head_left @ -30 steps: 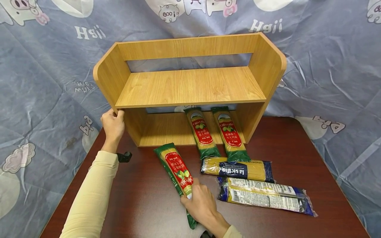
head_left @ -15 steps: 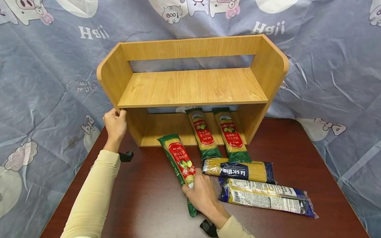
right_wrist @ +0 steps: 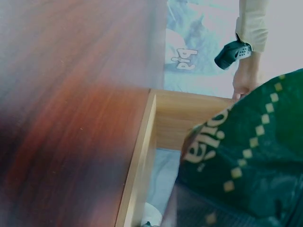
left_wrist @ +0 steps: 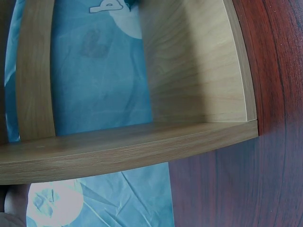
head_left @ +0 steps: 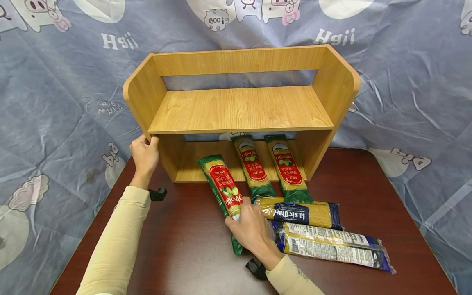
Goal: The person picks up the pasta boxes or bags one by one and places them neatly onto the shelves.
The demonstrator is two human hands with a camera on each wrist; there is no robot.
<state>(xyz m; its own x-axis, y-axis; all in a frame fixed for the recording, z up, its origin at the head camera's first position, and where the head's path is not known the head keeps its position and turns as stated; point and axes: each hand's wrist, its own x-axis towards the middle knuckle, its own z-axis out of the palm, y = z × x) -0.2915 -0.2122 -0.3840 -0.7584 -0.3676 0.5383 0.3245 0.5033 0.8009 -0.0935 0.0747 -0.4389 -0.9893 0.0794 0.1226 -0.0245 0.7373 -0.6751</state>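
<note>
We hold on to the wooden shelf (head_left: 239, 108) with our left hand (head_left: 144, 153). Its fingers curl round the front edge of the shelf's left side wall, and that keeps the shelf from sliding on the dark red table (head_left: 184, 254).

Our right hand (head_left: 250, 231) is in front of the shelf. Its fingers are wrapped round the near end of a green spaghetti pack (head_left: 221, 190). The far end of this pack points in under the shelf's board and sits just at the front edge of the bottom floor. The wrist view shows the green pack (right_wrist: 241, 161) close up, with the shelf wall behind it.

Two more green packs (head_left: 269, 168) lie side by side under the shelf, to the right of the one we hold. Their near ends stick out in front of the shelf. Two blue spaghetti packs (head_left: 313, 229) lie flat in front of the shelf, a bit to the right, close to our right hand.

We think the pack is light but long. The sticks inside are stiff and can snap if we bend it. The wrapper looks shiny and may be slippery. So a good place to hold it is round the body near the end, with a soft grip, keeping it straight.
</note>
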